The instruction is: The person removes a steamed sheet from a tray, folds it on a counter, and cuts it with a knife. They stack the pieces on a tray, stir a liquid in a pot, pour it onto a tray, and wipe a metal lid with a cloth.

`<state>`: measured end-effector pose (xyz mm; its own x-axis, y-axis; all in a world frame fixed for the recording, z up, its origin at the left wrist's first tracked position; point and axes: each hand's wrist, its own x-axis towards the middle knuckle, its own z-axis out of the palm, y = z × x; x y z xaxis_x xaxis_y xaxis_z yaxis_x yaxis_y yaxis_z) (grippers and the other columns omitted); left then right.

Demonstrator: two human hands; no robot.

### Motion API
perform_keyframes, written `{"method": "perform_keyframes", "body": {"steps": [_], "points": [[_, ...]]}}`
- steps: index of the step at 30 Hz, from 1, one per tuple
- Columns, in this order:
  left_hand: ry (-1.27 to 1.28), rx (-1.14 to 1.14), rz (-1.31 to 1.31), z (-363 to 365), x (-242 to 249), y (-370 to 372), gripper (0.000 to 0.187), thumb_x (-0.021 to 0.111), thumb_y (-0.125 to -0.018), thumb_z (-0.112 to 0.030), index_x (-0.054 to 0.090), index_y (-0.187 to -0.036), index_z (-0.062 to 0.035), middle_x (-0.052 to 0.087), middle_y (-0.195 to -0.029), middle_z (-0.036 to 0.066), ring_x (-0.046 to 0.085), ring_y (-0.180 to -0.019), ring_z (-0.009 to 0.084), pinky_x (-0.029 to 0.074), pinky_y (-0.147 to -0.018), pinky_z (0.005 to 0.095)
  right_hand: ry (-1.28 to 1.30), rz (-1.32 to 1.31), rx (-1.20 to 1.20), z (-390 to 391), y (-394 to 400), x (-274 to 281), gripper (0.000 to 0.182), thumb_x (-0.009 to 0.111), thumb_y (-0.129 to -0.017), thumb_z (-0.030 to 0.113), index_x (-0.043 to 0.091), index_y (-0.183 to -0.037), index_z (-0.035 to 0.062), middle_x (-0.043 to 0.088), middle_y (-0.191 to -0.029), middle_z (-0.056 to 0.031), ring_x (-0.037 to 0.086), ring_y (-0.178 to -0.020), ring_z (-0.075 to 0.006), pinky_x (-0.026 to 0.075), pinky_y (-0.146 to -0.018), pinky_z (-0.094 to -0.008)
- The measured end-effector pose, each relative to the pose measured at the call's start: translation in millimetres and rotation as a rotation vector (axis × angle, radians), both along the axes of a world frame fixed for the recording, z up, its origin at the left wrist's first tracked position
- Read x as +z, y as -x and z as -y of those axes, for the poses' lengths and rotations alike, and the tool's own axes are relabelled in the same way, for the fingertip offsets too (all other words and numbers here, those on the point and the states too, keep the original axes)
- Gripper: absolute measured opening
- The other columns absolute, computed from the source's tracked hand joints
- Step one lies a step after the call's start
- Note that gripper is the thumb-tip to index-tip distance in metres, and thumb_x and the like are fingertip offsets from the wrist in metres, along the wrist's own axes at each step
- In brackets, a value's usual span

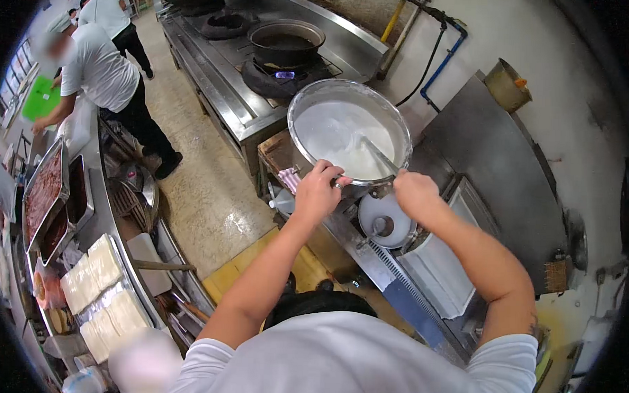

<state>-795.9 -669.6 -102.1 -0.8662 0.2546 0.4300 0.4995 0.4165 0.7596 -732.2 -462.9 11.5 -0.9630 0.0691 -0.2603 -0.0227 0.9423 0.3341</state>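
Observation:
A large metal pot (311, 99) of white liquid stands tilted toward me at the counter's edge. My left hand (320, 190) grips its near rim on the left side. At the rim's right side, my right hand (415, 193) is closed on the handle of a metal ladle (378, 154) that dips into the white liquid. Just below the pot lies a white round lid with a knob (386, 227), beside a white rectangular container (440, 267).
A black wok (285, 43) sits on a lit burner of the steel stove behind the pot. Two people in white shirts work at the far left counter (106, 210), which holds trays of food and stacked white slabs. A wooden pallet (253, 264) lies on the floor.

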Motion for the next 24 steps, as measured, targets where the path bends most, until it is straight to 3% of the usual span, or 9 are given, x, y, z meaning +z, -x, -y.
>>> {"method": "perform_keyframes", "body": {"steps": [2, 4, 6, 9, 12, 17, 20, 24], "points": [[0.014, 0.006, 0.016, 0, 1, -1, 0.023, 0.076, -0.090, -0.030, 0.076, -0.101, -0.0099, 0.068, -0.108, 0.008, 0.070, -0.091, 0.0336, 0.056, -0.077, 0.0438, 0.039, 0.131, -0.015, 1, 5, 42, 0.028, 0.063, -0.085, 0.006, 0.073, -0.107, -0.0057, 0.074, -0.103, -0.0249, 0.075, -0.092, -0.0377, 0.062, -0.079, -0.0464], [0.028, 0.012, 0.038, 0, 4, -2, 0.024, 0.075, -0.090, -0.031, 0.076, -0.102, -0.0100, 0.068, -0.109, 0.008, 0.070, -0.092, 0.0339, 0.056, -0.078, 0.0442, 0.135, 0.192, -0.119, -4, 23, 65, 0.020, 0.064, -0.079, 0.004, 0.076, -0.093, -0.0052, 0.074, -0.091, -0.0239, 0.075, -0.086, -0.0367, 0.060, -0.073, -0.0462], [0.044, 0.018, 0.061, 0, 8, -4, 0.025, 0.075, -0.090, -0.032, 0.077, -0.101, -0.0100, 0.068, -0.109, 0.008, 0.070, -0.093, 0.0343, 0.056, -0.080, 0.0445, -0.062, 0.520, -0.047, -16, 54, 78, 0.015, 0.065, -0.083, 0.006, 0.074, -0.084, -0.0052, 0.073, -0.084, -0.0215, 0.072, -0.070, -0.0297, 0.056, -0.059, -0.0457], [0.051, 0.030, 0.065, -2, 7, -5, 0.026, 0.076, -0.090, -0.034, 0.077, -0.100, -0.0100, 0.068, -0.109, 0.008, 0.070, -0.094, 0.0339, 0.055, -0.080, 0.0441, 0.400, 0.471, -0.433, -15, 57, 104, 0.023, 0.069, -0.093, 0.021, 0.068, -0.083, -0.0003, 0.062, -0.068, -0.0079, 0.054, -0.052, -0.0170, 0.043, -0.046, -0.0375], [0.077, 0.038, 0.082, -4, 5, -3, 0.026, 0.076, -0.090, -0.034, 0.077, -0.099, -0.0104, 0.068, -0.109, 0.007, 0.070, -0.094, 0.0328, 0.055, -0.080, 0.0430, 0.652, 0.479, -0.482, -26, 52, 84, 0.024, 0.067, -0.094, 0.022, 0.066, -0.085, -0.0002, 0.060, -0.066, -0.0053, 0.051, -0.051, -0.0144, 0.040, -0.045, -0.0347], [0.087, 0.075, 0.079, -10, 4, -7, 0.024, 0.076, -0.090, -0.034, 0.078, -0.099, -0.0111, 0.068, -0.108, 0.007, 0.069, -0.093, 0.0311, 0.054, -0.079, 0.0412, 0.980, 0.279, -0.522, -42, 26, 28, 0.032, 0.066, -0.095, 0.021, 0.061, -0.070, 0.0017, 0.056, -0.058, -0.0044, 0.046, -0.043, -0.0136, 0.034, -0.038, -0.0328], [0.111, 0.076, 0.112, -10, 9, -7, 0.028, 0.076, -0.089, -0.037, 0.077, -0.100, -0.0112, 0.068, -0.109, 0.007, 0.069, -0.096, 0.0324, 0.055, -0.082, 0.0428, 1.204, 0.151, -0.539, -46, 5, 17, 0.031, 0.064, -0.095, 0.020, 0.061, -0.071, 0.0019, 0.055, -0.058, -0.0041, 0.045, -0.042, -0.0130, 0.033, -0.038, -0.0320], [0.126, 0.082, 0.116, -14, 13, -9, 0.031, 0.076, -0.088, -0.039, 0.077, -0.101, -0.0112, 0.068, -0.111, 0.006, 0.069, -0.098, 0.0327, 0.055, -0.084, 0.0425, 1.304, 0.043, -0.615, -41, -24, 19, 0.030, 0.062, -0.097, 0.020, 0.062, -0.074, 0.0027, 0.053, -0.059, -0.0025, 0.044, -0.042, -0.0114, 0.031, -0.037, -0.0309]]}}
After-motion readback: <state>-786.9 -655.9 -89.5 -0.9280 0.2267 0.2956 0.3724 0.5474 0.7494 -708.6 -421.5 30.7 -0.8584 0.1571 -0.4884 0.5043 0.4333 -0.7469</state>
